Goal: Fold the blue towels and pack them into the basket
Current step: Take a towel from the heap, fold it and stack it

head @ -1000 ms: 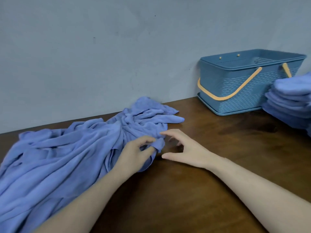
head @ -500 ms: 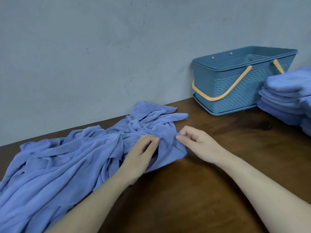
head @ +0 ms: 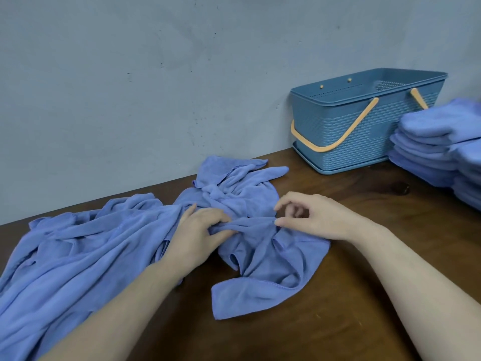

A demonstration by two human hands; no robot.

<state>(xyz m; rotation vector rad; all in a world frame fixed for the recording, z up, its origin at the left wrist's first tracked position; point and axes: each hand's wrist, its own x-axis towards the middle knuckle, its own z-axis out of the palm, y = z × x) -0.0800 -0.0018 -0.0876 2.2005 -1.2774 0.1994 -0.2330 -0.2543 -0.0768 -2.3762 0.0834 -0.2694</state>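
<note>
Where half a second ago the near towel (head: 270, 277) lay bunched under the fingers, I now see it drawn toward me, a hemmed corner flap spread flat on the dark wooden table (head: 338, 321). My left hand (head: 200, 233) has curled its fingers into a gathered ridge of that soft, fine-napped cloth and grips it; the right hand (head: 312, 217) has moved onto the same ridge, its thumb and forefinger closing on the edge, the other fingers loosely curled above. To the left, the heap of unfolded towels (head: 78, 256) sprawls in long rumpled folds to the frame's edge, and more crumpled blue cloth lies just behind the hands toward the wall. Farther back on the right stands the basket (head: 364, 136), a rectangular blue plastic tub with a woven-pattern wall, a perforated inner side and a pale orange handle hanging down; I see no towel inside it. Beside it, at the right edge, sits a stack of folded towels (head: 437, 147), touching or nearly touching the basket.
</note>
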